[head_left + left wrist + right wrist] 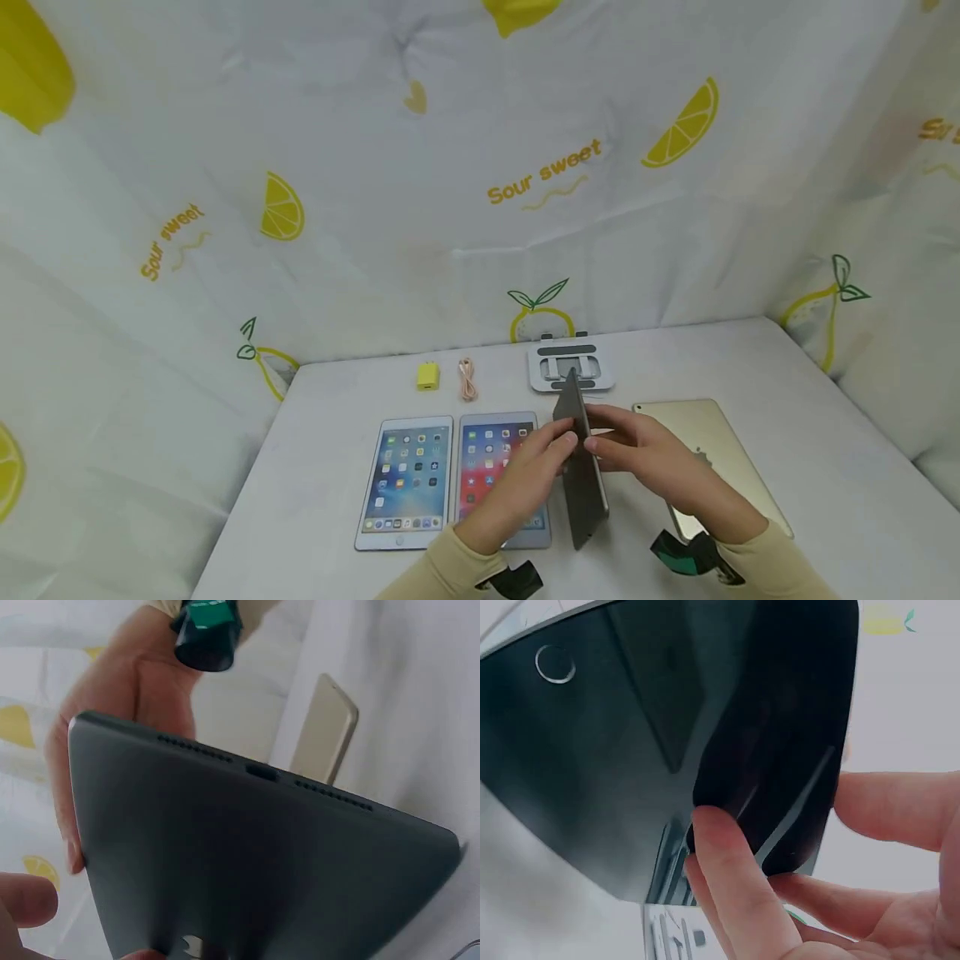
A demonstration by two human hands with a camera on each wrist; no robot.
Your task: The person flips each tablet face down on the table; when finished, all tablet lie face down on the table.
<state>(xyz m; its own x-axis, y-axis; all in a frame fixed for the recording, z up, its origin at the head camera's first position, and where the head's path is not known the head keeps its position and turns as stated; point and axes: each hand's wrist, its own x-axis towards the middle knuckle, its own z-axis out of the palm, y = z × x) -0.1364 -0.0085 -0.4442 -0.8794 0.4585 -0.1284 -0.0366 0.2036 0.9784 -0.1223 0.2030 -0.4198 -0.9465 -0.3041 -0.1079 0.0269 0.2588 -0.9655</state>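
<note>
A dark grey tablet stands on edge, lifted between both hands. My left hand holds it from the left, on the side of its back, which bears a logo. From the right, my right hand grips it, thumb at the edge and fingers on the dark screen. A round home button shows on that screen. To the right a gold tablet lies back up, partly behind the right hand. Two lit white-framed tablets, one left and one nearer, lie on the left.
A yellow charger plug and a coiled pink cable lie behind the lit tablets. Further right at the back is a grey folding stand. A lemon-print curtain hangs behind the white table.
</note>
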